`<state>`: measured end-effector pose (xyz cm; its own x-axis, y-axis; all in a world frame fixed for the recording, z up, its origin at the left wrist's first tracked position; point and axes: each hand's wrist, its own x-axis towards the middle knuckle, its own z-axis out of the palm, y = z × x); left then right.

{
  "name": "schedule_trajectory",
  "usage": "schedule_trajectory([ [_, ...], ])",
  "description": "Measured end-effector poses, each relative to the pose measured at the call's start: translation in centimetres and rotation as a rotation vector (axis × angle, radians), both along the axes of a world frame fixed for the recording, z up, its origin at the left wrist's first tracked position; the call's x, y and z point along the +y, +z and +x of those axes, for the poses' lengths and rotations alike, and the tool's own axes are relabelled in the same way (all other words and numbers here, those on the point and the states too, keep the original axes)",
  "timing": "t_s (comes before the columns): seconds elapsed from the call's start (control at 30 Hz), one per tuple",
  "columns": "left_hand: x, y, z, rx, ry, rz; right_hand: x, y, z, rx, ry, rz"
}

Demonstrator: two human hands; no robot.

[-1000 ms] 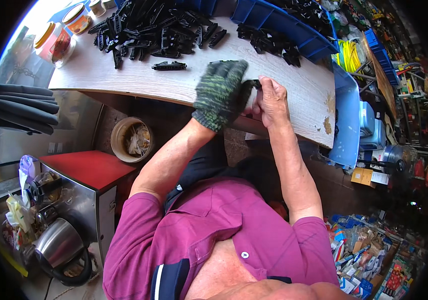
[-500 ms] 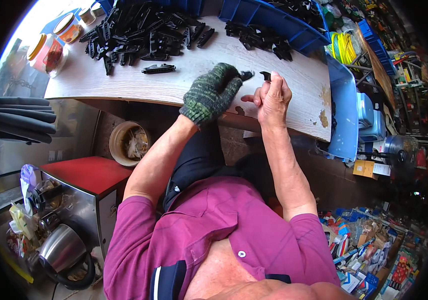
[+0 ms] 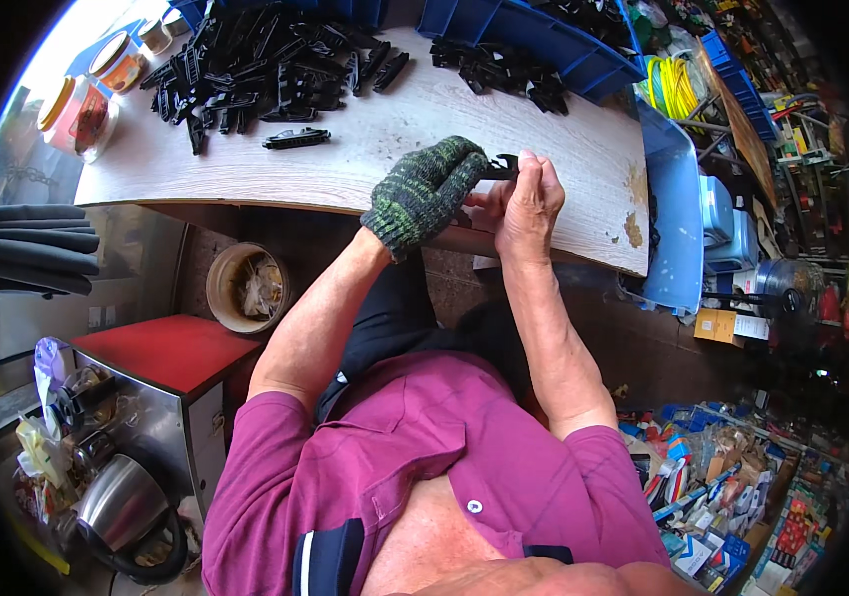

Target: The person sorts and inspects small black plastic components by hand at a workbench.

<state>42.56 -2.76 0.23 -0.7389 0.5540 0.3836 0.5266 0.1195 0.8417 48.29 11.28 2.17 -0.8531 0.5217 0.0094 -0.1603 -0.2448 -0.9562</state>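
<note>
My left hand [image 3: 426, 194], in a dark green knitted glove, is closed round a black plastic part [image 3: 496, 171] above the table's front edge. My bare right hand [image 3: 529, 211] pinches a small black curved piece [image 3: 512, 161] between thumb and fingers. The piece and the part meet between my hands; whether they are joined cannot be seen. One like part [image 3: 295, 138] lies alone on the tabletop [image 3: 345, 159], left of my glove. Beyond it spreads a large heap of black plastic parts [image 3: 285, 84].
A smaller black pile [image 3: 499, 72] lies before a blue bin [image 3: 583, 68] at the back. Lidded jars [image 3: 77, 114] stand at the table's left. A light-blue tub [image 3: 678, 214] is against the right end. Below are a bucket [image 3: 221, 298] and a red-topped cabinet [image 3: 161, 348].
My right hand has come left and slightly down, bringing the small curved piece against the part in my left hand. The whole view has shifted slightly.
</note>
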Motion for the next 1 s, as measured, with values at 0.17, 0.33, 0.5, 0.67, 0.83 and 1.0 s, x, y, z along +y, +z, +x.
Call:
schedule_trajectory([
  [0.17,0.8,2.7,1.2,-0.498,0.038,0.012,-0.1,0.0,-0.1,-0.036,-0.043,0.037],
  [0.33,2.8,0.3,1.9,-0.219,0.283,0.166,-0.6,0.3,0.2,-0.040,-0.112,0.137],
  [0.5,4.6,0.9,2.5,-0.240,0.322,0.211,1.0,-1.8,-0.2,0.005,-0.126,0.393],
  [0.67,4.3,1.0,2.3,-0.239,0.248,0.172,1.8,-2.1,-0.5,0.070,-0.122,0.260],
  [0.83,1.7,2.8,-1.9,0.455,0.526,-0.198,3.0,0.5,-0.3,-0.176,-0.184,-0.030],
  [1.0,-0.6,2.7,-9.2,0.542,0.682,-0.810,12.2,3.8,-2.0,-0.114,-0.514,-0.115],
])
